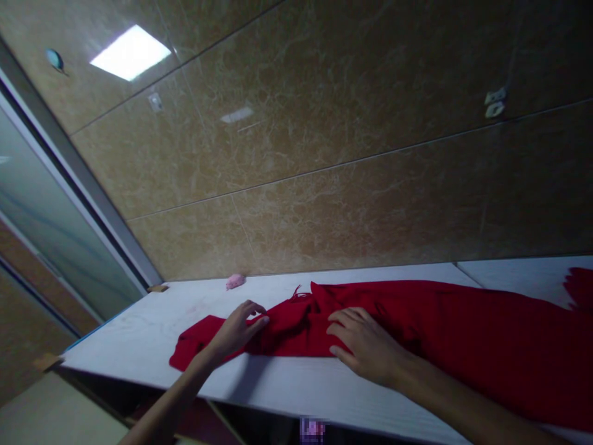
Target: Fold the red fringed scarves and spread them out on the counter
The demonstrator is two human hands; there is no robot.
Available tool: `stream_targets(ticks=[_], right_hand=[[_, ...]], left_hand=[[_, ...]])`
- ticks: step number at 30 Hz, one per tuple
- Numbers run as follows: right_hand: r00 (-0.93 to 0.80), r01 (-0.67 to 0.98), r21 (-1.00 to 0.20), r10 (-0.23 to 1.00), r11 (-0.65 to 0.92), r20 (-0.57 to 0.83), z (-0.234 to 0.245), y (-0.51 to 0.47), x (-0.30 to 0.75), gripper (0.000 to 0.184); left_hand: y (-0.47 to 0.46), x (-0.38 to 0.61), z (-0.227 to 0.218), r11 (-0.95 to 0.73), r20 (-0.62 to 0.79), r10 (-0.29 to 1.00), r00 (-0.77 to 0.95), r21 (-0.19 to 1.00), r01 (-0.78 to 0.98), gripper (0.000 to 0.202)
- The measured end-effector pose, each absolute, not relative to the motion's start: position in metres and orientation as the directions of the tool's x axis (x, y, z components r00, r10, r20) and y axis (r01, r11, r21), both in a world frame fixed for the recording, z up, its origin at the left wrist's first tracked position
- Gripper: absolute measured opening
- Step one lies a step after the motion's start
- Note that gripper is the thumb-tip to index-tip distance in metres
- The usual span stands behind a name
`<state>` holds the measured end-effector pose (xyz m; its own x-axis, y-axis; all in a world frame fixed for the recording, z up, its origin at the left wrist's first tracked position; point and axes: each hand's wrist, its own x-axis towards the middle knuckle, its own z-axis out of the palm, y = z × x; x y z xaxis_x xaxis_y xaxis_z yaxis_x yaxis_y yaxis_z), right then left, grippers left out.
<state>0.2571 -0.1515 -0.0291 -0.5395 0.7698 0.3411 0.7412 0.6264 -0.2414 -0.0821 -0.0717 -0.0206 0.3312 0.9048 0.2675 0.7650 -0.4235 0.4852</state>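
Observation:
A long red scarf (445,334) lies along the white tabletop, bunched and creased toward its left part, with a few fringe strands at its back edge. My left hand (241,327) hovers at the narrow left part, thumb and fingers apart, with no cloth visibly pinched. On the middle of the scarf rests my right hand (364,343), its fingers spread and slightly bent over the fabric. The left end of the scarf is folded into a rounded lump beyond my left wrist. Past the right frame edge, the rest of the cloth is out of view.
A small pink object (236,282) sits by the tiled wall (324,123) at the back of the white table (120,334). More red fringe (580,287) shows at far right. Open shelf space lies under the front edge; a glass panel (50,179) stands left.

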Motion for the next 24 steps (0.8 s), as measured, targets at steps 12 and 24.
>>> stream_targets(ticks=[12, 24], right_hand=[[-0.533, 0.837, -0.049, 0.832, 0.545, 0.153, -0.049, -0.138, 0.218, 0.028], [-0.737, 0.654, -0.076, 0.657, 0.753, 0.158, -0.047, -0.172, 0.21, 0.019]], left_hand=[[-0.078, -0.036, -0.055, -0.374, 0.278, 0.923, 0.264, 0.504, 0.779, 0.025], [-0.058, -0.002, -0.061, -0.397, 0.338, 0.911, 0.237, 0.557, 0.73, 0.025]])
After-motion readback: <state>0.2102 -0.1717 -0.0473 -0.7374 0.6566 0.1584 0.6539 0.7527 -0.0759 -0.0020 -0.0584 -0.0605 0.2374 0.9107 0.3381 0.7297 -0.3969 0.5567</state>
